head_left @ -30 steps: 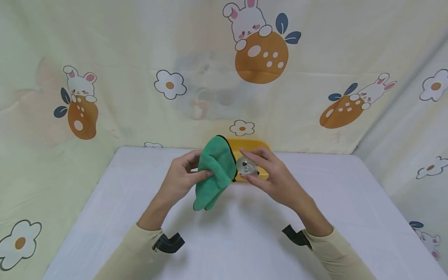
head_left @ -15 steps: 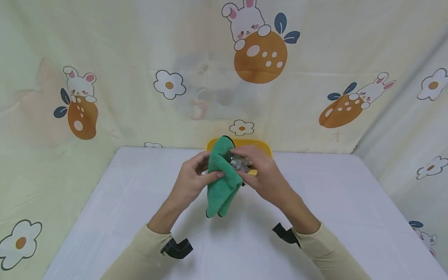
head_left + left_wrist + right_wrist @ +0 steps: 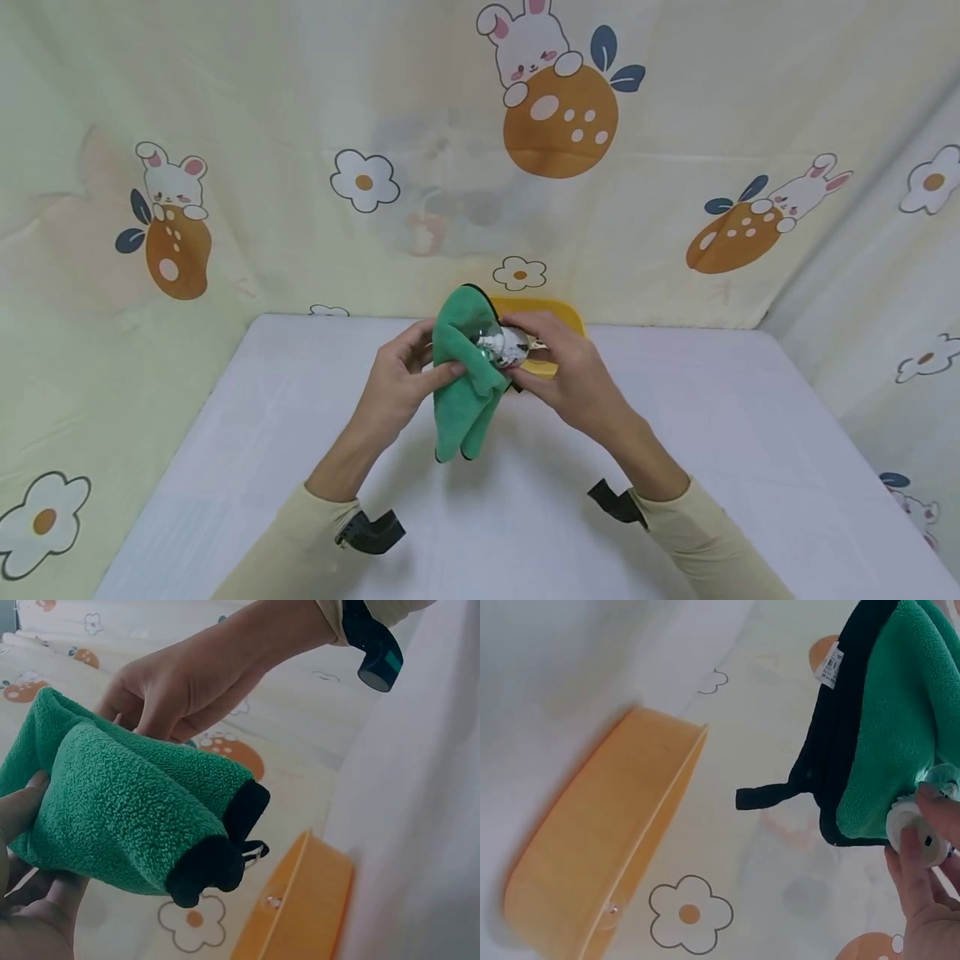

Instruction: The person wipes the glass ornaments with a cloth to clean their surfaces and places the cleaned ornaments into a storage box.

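A green towelling cloth (image 3: 459, 408) with black edging hangs folded from my left hand (image 3: 390, 379), which pinches it between thumb and fingers. My right hand (image 3: 581, 379) holds a small clear globe (image 3: 506, 346) by its sides, pressed against the cloth. In the right wrist view the globe shows a white round base (image 3: 909, 825) with dark spots and a clear part meeting the cloth. A black loop (image 3: 763, 796) and a white label (image 3: 830, 667) stick out from the cloth's edge. The left wrist view has the globe hidden behind the cloth.
Behind the hands, a yellow plastic tray (image 3: 558, 313) stands at the back edge of the white table (image 3: 300, 392). A patterned curtain (image 3: 442, 217) with rabbits and flowers hangs behind and at both sides.
Both hands have come together; the globe has moved left onto the cloth and now shows its white and silvery parts. Over the last half second the cloth has shifted slightly left.
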Available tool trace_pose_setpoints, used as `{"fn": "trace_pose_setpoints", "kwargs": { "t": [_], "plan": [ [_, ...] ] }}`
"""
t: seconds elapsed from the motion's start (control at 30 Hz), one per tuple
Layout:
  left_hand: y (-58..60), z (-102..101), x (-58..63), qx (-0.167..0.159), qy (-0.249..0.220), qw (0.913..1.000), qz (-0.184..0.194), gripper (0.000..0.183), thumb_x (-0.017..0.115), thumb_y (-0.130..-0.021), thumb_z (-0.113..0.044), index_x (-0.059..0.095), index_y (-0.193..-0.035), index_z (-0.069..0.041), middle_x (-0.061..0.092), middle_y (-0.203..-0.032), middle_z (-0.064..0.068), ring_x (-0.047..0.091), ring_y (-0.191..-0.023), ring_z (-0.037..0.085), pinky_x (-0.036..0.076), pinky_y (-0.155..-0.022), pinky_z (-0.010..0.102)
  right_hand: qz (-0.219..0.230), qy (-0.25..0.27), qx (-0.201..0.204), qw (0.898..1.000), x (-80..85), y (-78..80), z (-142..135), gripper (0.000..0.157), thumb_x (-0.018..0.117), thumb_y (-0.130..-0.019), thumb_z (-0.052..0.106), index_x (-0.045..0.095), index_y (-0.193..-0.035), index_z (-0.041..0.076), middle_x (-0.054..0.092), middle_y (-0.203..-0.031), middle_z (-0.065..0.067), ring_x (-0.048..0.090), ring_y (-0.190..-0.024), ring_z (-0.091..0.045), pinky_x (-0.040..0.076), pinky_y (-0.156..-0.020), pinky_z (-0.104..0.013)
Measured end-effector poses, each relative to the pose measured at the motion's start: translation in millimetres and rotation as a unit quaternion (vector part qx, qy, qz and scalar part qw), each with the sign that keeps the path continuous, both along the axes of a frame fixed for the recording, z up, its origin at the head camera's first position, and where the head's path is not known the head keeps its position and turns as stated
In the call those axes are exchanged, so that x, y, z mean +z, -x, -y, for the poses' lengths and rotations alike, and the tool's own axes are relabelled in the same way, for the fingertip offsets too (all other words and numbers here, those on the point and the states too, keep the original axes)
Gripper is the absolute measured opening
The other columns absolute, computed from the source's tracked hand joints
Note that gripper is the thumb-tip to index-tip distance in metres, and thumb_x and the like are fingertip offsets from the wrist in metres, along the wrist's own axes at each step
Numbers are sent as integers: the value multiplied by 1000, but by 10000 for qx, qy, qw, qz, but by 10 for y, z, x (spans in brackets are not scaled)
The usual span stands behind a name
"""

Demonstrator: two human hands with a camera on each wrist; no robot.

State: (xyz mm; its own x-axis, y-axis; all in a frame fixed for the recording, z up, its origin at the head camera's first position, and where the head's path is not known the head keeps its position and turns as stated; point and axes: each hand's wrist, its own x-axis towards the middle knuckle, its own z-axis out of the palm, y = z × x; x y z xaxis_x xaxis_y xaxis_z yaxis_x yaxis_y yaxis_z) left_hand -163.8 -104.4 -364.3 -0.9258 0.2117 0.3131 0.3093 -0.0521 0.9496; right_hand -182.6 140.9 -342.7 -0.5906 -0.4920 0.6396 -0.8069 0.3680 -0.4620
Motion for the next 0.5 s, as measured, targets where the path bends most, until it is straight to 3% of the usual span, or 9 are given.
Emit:
{"fn": "trace_pose_setpoints", "kwargs": {
  "t": [0.13,0.3,0.5],
  "plan": [
    [-7,31,6,57,13,10000,20,51,77,-91,-11,57,-138,-9,60,-136,6,60,-127,25,55,-101,32,-95,-90,61,9999,33,-16,-34,60,84,-79,-3,62,-134,7,61,-131,-6,64,-113,-21,61,-85,-27],
    [2,64,23,125,189,9997,-67,51,76,-92,-12,58,-139,-10,61,-136,6,59,-126,26,54,-103,35,100,-127,242,9996,82,-37,-66,61,84,-79,-4,62,-135,7,59,-132,-6,64,-112,-20,60,-85,-23],
    [9,87,40,71,407,9991,-136,50,75,-93,-13,60,-140,-10,64,-133,7,60,-121,26,53,-102,39,-232,159,339,9990,111,-42,-72,65,86,-75,-4,62,-134,2,61,-134,-10,65,-115,-22,58,-91,-25]
  ]
}}
